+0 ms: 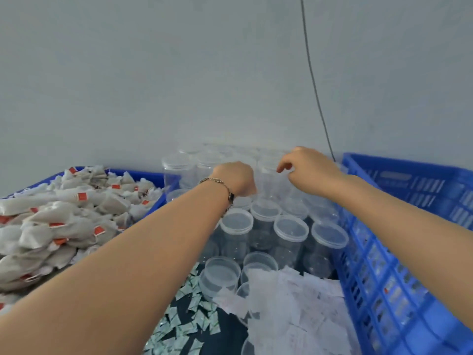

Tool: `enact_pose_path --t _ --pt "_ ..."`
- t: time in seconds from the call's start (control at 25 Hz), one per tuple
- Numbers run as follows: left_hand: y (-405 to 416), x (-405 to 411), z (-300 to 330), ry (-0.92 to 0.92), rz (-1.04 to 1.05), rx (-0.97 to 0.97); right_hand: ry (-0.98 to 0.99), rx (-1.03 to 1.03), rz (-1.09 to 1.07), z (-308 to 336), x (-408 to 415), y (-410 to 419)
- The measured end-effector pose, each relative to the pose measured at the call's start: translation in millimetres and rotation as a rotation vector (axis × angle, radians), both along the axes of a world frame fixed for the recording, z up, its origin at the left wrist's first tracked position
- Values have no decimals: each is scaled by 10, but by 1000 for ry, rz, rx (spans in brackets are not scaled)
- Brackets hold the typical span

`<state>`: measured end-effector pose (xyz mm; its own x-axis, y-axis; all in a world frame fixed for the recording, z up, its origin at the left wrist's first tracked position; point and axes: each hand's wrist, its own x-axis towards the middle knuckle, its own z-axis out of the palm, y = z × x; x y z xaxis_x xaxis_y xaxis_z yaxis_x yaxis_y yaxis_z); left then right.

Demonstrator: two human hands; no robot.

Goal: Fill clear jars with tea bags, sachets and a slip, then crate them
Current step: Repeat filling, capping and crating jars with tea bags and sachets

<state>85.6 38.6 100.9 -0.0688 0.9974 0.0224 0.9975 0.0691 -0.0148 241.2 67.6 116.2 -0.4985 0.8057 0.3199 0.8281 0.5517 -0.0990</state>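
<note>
**Both hands reach into a stack of clear jars against the wall**

Two bare arms stretch forward over a crowded desk point(225, 326). The left hand point(236, 176), with a chain bracelet point(222, 190) at its wrist, is curled downward among the upper jars; its fingers are hidden behind the knuckles, so what it holds cannot be told. The right hand point(311, 167) hangs just beside it, fingers loosely bent, fingertips touching the lid of one tall clear jar point(271, 175) that stands between the two hands.

More lidded clear jars point(263, 221) crowd below and nearer than both hands, in rows. Nearer still, under the right forearm, lies a heap of white paper slips point(286, 298). Under the left forearm, small green-and-white sachets point(189, 313) are scattered on the dark desk surface.

Left of the left arm, a blue tray point(156, 201) holds a mound of tea bags point(66, 216) with red tags. Right of the right arm stands a blue slatted crate point(399, 278). A thin dark cable point(311, 73) hangs down the grey wall above the right hand.
</note>
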Motion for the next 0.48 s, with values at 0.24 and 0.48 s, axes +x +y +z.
enact_pose_path --t 0.24,0.48 --pt "216 -378 -529 -281 47 100 377 -554 -172 -744 -715 324" --pt "471 -461 -744 -728 64 202 747 -478 -321 -1150 -1043 583"
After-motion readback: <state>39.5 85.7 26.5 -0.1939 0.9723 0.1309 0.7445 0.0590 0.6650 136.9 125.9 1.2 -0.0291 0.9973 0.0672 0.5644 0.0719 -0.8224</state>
